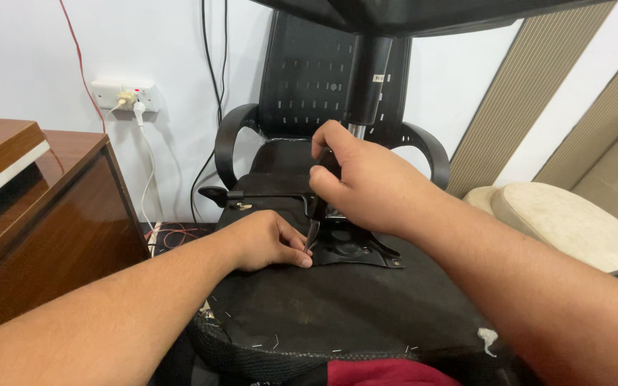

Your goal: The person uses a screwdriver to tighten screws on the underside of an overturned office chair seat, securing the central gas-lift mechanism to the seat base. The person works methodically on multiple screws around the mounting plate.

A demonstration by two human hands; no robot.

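An upturned black office chair seat [337,307] lies in front of me, its fabric underside up, with a black metal mounting plate [355,250] bolted to it. My right hand [363,182] is closed around a dark-handled tool [317,214] that points down at the plate's left edge. My left hand [270,239] rests on the seat beside the plate, fingertips pinched at the tool's tip. A black adjustment lever [252,194] sticks out to the left of the plate. A gas-lift column [366,86] rises behind my right hand.
A second black mesh-back chair [309,78] with curved armrests stands against the white wall. A brown wooden cabinet [44,207] is on the left, below a wall socket [124,93] with plugs and cables. A beige cushioned seat [559,221] lies at the right.
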